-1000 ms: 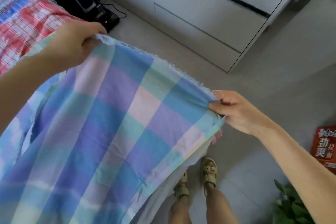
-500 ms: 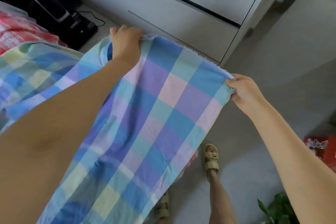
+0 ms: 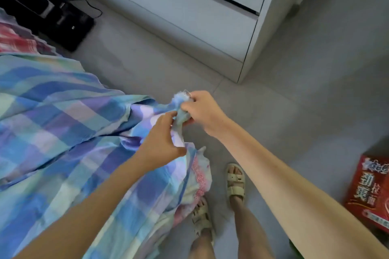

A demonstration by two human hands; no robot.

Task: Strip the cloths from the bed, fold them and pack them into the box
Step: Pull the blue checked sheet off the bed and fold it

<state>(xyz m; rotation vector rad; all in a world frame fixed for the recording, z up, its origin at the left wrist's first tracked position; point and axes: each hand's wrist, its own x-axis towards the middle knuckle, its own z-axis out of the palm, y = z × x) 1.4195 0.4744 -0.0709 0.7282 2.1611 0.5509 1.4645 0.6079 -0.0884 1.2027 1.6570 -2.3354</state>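
A large blue, purple and green checked cloth [image 3: 63, 115] spreads from the left of the view and hangs down over the bed's edge. My right hand [image 3: 203, 111] is closed on two bunched corners of it at the centre. My left hand [image 3: 162, 143] sits just below and left, fingers pinching the same cloth near those corners. A red checked cloth [image 3: 19, 42] lies on the bed at the far left. The red cardboard box [image 3: 370, 193] stands on the floor at the lower right.
A white cabinet [image 3: 210, 17] with drawers runs along the top. A black device with a cable [image 3: 69, 25] stands on the floor at the upper left. My sandalled feet [image 3: 235, 181] are on the grey tiles, beside a pink-trimmed fabric [image 3: 202, 181] hanging from the bed.
My hands held the cloth's top edge spread wide apart; they have now come together at the centre, bringing the two corners into my right hand, and the cloth has dropped lower.
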